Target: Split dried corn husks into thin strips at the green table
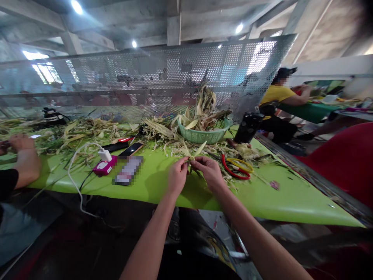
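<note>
Over the green tabletop [154, 179], my left hand [178, 174] and my right hand [210, 170] meet with fingertips pinched on a small bunch of pale dried husk strips [198, 150]. Its pointed ends fan upward out of my fingers, and some darker pieces hang below. To the right of my right hand lies a pair of scissors with red handles [237, 173], and a yellow loop [241, 165] rests against it. Behind my hands stands a green plastic basket [201, 136] heaped with dried husks [205, 107].
Loose plant scraps [75, 130] cover the table's back. Left are a purple power block [101, 168] with a white charger and cable, and two phones [128, 171]. A black container [249, 126] stands right of the basket. Another person's hand [21, 144] is at far left. A perforated metal screen [134, 77] rises behind.
</note>
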Motion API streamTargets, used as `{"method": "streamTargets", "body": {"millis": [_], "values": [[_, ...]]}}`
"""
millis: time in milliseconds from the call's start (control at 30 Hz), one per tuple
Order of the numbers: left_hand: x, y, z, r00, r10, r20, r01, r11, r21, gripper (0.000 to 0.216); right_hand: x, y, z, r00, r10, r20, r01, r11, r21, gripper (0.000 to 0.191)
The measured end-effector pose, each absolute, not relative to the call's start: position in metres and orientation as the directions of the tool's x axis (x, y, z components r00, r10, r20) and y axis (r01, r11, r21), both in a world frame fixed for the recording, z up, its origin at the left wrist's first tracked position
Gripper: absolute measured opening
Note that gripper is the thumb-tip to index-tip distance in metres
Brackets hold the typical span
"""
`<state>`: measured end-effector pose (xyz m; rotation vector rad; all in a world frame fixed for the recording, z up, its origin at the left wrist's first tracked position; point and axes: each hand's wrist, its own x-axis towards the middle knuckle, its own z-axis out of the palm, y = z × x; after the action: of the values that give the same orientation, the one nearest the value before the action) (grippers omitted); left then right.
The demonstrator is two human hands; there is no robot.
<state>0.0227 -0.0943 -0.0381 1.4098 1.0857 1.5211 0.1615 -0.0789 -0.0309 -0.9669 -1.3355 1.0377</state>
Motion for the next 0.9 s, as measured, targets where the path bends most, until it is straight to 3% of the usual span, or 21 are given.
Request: {"method": "streamTargets", "body": {"millis": [267, 500, 733, 900], "values": [[0.025, -0.095, -0.037, 0.024, 0.954, 0.297, -0.078, -0.295, 0.952, 0.032, 0.162, -0.08, -0.027, 0.007, 0.97, 0.245, -0.17, 0.242, -0.955, 0.029], [0.022, -0.095, -0.035, 0.037, 0.93, 0.366, -0.095, -0.362, 0.927, 0.033, 0.162, -0.08, -0.031, 0.005, 0.938, 0.346, 0.047, 0.346, -0.937, 0.03], [0.022, -0.095, -0.032, 0.058, 0.954, 0.294, -0.185, -0.279, 0.942, 0.035, 0.16, -0.085, -0.021, -0.018, 0.98, 0.199, -0.229, 0.19, -0.955, 0.029], [0.022, -0.098, -0.032, 0.128, 0.964, 0.231, -0.155, -0.211, 0.965, 0.036, 0.162, -0.082, -0.025, 0.068, 0.978, 0.198, -0.217, 0.209, -0.954, 0.031]]}}
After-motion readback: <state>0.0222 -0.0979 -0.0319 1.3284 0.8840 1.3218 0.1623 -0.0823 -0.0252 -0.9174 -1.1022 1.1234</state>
